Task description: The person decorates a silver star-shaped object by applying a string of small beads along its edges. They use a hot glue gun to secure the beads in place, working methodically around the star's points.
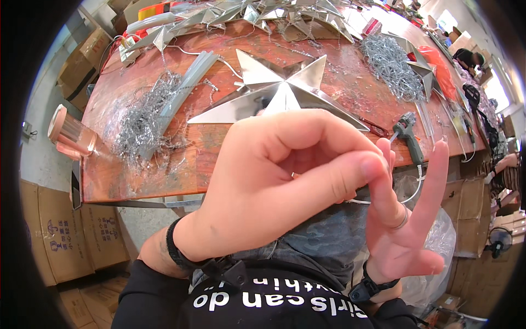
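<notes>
My left hand is raised in front of me above the table's near edge. Its thumb and index fingertip press together in a pinch; anything between them is too small or hidden to make out. Just beside it, my right hand faces me with the palm, its index finger and thumb spread apart. A finger with a ring bends up against the left fingertips, which partly cover it. Behind the hands, a shiny silver metal star lies on the table, its lower part hidden by my left hand.
Silver tinsel lies in heaps at left and right, with clear glue sticks by the left heap. A hot glue gun rests at right. A clear cup is at the left edge, cardboard boxes below. More silver stars line the back.
</notes>
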The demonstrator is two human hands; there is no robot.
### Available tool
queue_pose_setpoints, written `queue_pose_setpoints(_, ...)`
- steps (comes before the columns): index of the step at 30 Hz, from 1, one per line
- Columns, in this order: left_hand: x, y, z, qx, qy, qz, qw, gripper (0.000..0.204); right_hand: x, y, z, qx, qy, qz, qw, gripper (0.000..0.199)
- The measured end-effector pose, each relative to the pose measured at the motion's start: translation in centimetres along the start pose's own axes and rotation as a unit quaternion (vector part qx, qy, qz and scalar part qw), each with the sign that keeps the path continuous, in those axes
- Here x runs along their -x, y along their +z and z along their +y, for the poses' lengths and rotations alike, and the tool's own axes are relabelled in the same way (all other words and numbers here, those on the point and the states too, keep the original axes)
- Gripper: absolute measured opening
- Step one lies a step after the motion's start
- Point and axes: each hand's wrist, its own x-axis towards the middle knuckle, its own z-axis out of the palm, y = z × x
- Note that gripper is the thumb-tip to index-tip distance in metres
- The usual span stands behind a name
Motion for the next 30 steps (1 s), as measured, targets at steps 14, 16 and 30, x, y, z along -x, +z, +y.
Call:
queue_pose_setpoints(14, -0.3, 0.5, -0.9, 0.15, -0.062, -0.022, 0.986, 0.018, -0.5, 0.8, 1.6, -0.387, 0.018, 0.017, 0.922, 0.082)
queue_pose_setpoints(16, -0.3, 0.5, -1.2, 0.145, -0.035, 0.007, 0.989, 0.019, -0.6, 0.6, 1.5, -0.395, 0.013, -0.011, 0.919, 0.078)
queue_pose_setpoints(30, -0.4, -0.5, -0.1, -0.346, 0.232, 0.006, 0.909, 0.024, -1.1, 0.1, 0.8, -0.166, 0.025, -0.061, 0.984, 0.085)
